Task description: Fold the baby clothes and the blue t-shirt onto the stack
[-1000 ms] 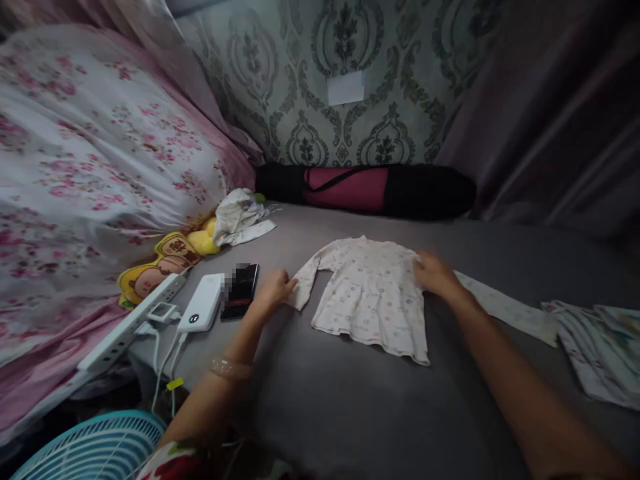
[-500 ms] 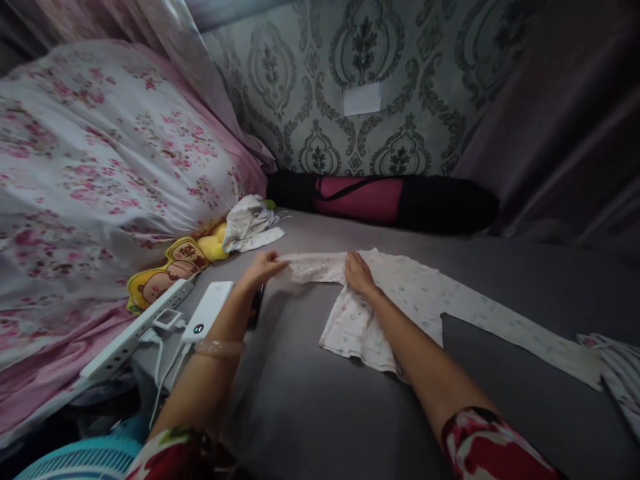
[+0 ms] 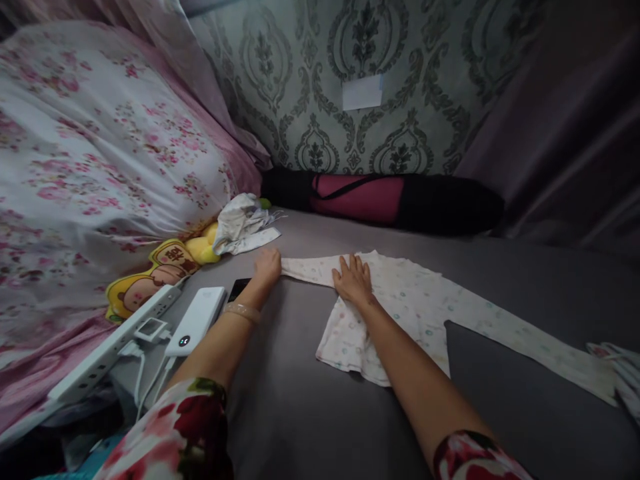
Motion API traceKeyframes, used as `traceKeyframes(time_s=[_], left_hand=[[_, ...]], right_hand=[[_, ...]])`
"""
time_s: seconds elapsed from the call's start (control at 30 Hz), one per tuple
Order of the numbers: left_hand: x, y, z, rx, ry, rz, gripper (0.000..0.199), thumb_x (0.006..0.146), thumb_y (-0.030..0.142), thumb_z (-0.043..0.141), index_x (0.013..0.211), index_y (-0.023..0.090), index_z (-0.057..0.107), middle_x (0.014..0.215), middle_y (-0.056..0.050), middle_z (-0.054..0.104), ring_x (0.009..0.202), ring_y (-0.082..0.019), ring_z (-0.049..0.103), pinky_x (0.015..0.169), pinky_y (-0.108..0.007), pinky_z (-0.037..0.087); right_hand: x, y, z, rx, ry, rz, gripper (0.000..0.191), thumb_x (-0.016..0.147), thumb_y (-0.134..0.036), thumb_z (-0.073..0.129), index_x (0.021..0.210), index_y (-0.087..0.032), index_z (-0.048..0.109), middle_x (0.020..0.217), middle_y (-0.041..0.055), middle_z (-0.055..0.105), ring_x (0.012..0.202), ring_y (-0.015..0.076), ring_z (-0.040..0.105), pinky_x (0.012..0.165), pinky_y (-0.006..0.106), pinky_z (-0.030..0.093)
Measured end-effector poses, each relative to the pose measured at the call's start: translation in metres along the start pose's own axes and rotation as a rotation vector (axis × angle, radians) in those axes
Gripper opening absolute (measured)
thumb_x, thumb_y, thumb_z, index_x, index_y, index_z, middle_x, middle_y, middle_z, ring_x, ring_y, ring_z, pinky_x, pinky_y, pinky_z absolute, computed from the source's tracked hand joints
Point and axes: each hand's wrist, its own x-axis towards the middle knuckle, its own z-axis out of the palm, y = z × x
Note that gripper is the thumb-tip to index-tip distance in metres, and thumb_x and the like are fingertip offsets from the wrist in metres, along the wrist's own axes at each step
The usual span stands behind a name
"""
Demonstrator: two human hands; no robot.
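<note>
A small white long-sleeved shirt [image 3: 410, 300] with a faint dotted print lies spread on the grey bed sheet [image 3: 300, 387]. At the cuff of its left-hand sleeve, my left hand [image 3: 269, 265] is closed round the fabric. That sleeve [image 3: 310, 270] stretches straight out from the shoulder. My right hand [image 3: 354, 279] rests palm down on the shoulder end of the sleeve, its fingers spread. The other sleeve reaches far to the right, its cuff touching a striped cloth [image 3: 623, 373]. My right forearm covers part of the shirt's body.
On the left are a white power bank [image 3: 195, 320], a dark phone [image 3: 239, 289], a power strip [image 3: 110, 350] with cables, and a yellow plush toy [image 3: 135, 293]. Crumpled white clothing [image 3: 243, 223] lies beyond. A long black and pink bag [image 3: 360, 199] lies along the wall.
The sleeve, held slightly raised and bunched before, now lies flatter and straighter on the sheet. My right hand has spread its fingers and shifted a little left; my left hand has turned knuckles up.
</note>
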Motion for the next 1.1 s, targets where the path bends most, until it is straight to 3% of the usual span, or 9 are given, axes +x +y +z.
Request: traceKeyframes(time_s=[0.1, 0.23, 0.4, 0.5, 0.6, 0.73, 0.83, 0.97, 1.1], left_hand=[[-0.005, 0.005, 0.001, 0.028, -0.004, 0.033, 0.032, 0.085, 0.007, 0.039, 0.109, 0.002, 0.059, 0.107, -0.026, 0.059, 0.097, -0.032, 0.061, 0.078, -0.039, 0.047], [-0.016, 0.017, -0.01, 0.071, 0.13, 0.121, 0.031, 0.086, 0.007, 0.038, 0.11, -0.003, 0.055, 0.114, -0.027, 0.054, 0.11, -0.035, 0.052, 0.09, -0.047, 0.04], [-0.034, 0.076, -0.003, -0.021, 0.158, 0.433, 0.038, 0.089, 0.009, 0.034, 0.124, 0.011, 0.05, 0.121, -0.015, 0.058, 0.112, -0.023, 0.054, 0.094, -0.035, 0.04], [-0.043, 0.113, 0.021, -0.225, 0.144, 0.757, 0.041, 0.094, 0.019, 0.034, 0.133, 0.014, 0.044, 0.136, -0.014, 0.051, 0.128, -0.021, 0.044, 0.105, -0.036, 0.035], [-0.045, 0.128, 0.037, -0.271, 0.074, 0.772, 0.042, 0.095, 0.031, 0.036, 0.131, 0.013, 0.048, 0.141, -0.016, 0.047, 0.134, -0.026, 0.038, 0.108, -0.044, 0.032], [-0.054, 0.113, 0.029, -0.352, 0.139, 0.685, 0.042, 0.092, 0.033, 0.039, 0.125, 0.011, 0.053, 0.135, -0.017, 0.051, 0.125, -0.024, 0.048, 0.103, -0.037, 0.037], [-0.078, 0.088, 0.016, -0.368, 0.116, 0.542, 0.035, 0.091, 0.035, 0.04, 0.102, 0.011, 0.064, 0.101, -0.014, 0.067, 0.097, -0.023, 0.06, 0.087, -0.034, 0.044], [-0.13, 0.056, 0.013, -0.376, -0.119, 0.429, 0.031, 0.086, 0.034, 0.046, 0.073, 0.014, 0.064, 0.071, -0.006, 0.063, 0.07, -0.017, 0.057, 0.066, -0.027, 0.042], [-0.176, 0.044, 0.018, -0.417, -0.103, 0.369, 0.03, 0.082, 0.039, 0.053, 0.069, 0.015, 0.066, 0.073, -0.006, 0.061, 0.074, -0.018, 0.055, 0.07, -0.028, 0.041]], right_hand=[[-0.001, -0.001, 0.001, 0.004, 0.009, 0.025, 0.056, 0.095, -0.042, 0.035, 0.146, -0.018, 0.037, 0.154, 0.0148, 0.026, 0.142, 0.0293, 0.017, 0.113, 0.046, 0.006], [-0.002, -0.003, 0.001, 0.036, 0.029, 0.027, 0.056, 0.095, -0.043, 0.035, 0.145, -0.018, 0.039, 0.154, 0.0146, 0.027, 0.142, 0.0288, 0.017, 0.113, 0.046, 0.005], [0.003, 0.007, -0.004, 0.176, -0.02, -0.005, 0.053, 0.097, -0.036, 0.03, 0.145, -0.016, 0.037, 0.153, 0.0104, 0.031, 0.142, 0.0221, 0.02, 0.115, 0.043, 0.01], [-0.002, 0.037, -0.018, 0.243, 0.062, -0.048, 0.05, 0.096, -0.029, 0.029, 0.142, -0.013, 0.041, 0.15, 0.011, 0.037, 0.14, 0.0199, 0.027, 0.114, 0.038, 0.019], [-0.024, 0.092, -0.045, 0.22, 0.21, -0.031, 0.047, 0.091, -0.022, 0.038, 0.135, -0.009, 0.049, 0.144, 0.0142, 0.045, 0.135, 0.0216, 0.037, 0.111, 0.035, 0.026], [-0.084, 0.172, -0.089, 0.253, 0.292, 0.288, 0.036, 0.09, -0.023, 0.039, 0.114, -0.013, 0.064, 0.108, 0.0135, 0.069, 0.097, 0.0213, 0.065, 0.086, 0.032, 0.047], [-0.141, 0.199, -0.11, 0.346, 0.091, 0.428, 0.03, 0.089, -0.03, 0.043, 0.09, -0.015, 0.068, 0.074, 0.0068, 0.071, 0.062, 0.0162, 0.065, 0.06, 0.025, 0.047], [-0.201, 0.174, -0.113, 0.374, -0.129, 0.42, 0.034, 0.086, -0.04, 0.046, 0.071, -0.017, 0.066, 0.059, 0.0028, 0.065, 0.046, 0.013, 0.057, 0.047, 0.023, 0.039], [-0.231, 0.127, -0.108, 0.241, -0.17, 0.358, 0.036, 0.079, -0.049, 0.055, 0.063, -0.019, 0.065, 0.065, 0.0047, 0.067, 0.06, 0.0172, 0.062, 0.051, 0.024, 0.037]])
